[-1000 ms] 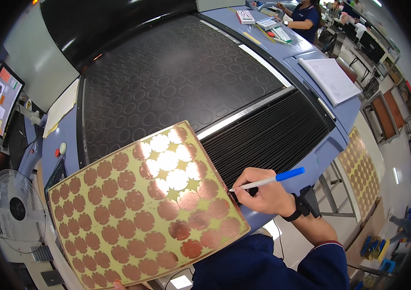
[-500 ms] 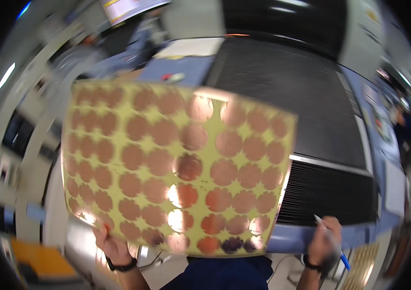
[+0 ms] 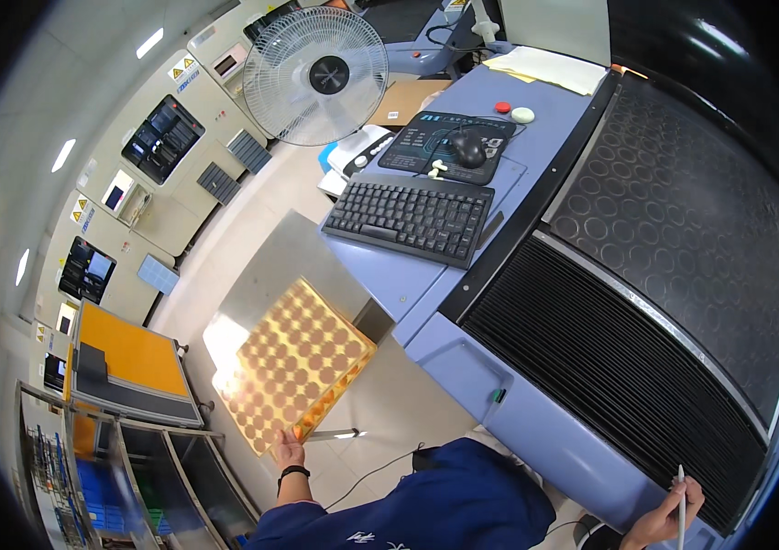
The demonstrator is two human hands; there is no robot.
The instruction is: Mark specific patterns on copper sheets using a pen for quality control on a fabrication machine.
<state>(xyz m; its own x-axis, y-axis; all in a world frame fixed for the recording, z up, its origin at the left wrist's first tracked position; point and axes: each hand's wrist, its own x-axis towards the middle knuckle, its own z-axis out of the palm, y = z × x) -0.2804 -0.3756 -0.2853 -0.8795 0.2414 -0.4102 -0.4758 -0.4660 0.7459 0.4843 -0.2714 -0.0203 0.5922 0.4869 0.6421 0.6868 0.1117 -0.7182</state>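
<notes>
A thin yellow panel (image 3: 302, 353) with rows of round copper-coloured discs lies on a stack of similar sheets, whose edges show along its right side. At its near corner my left hand (image 3: 289, 451) is closed on the edge, with a black band around the wrist. The stack rests on a shiny metal table (image 3: 284, 252). Far to the right, my right hand (image 3: 669, 515) grips a slim, pale pen (image 3: 681, 490), held upright by the black ribbed strip (image 3: 609, 339) of a blue machine.
The blue machine (image 3: 536, 403) stands at the right with a black, ring-patterned bed (image 3: 674, 211). On its ledge are a keyboard (image 3: 412, 217), a mouse (image 3: 468, 147) and red and white buttons (image 3: 522, 115). A fan (image 3: 316, 78) stands behind; metal racks (image 3: 179, 477) are at lower left.
The panel, held up before me half a second ago, now lies on the stack at the left. My view has swung left. The pen stays in my right hand.
</notes>
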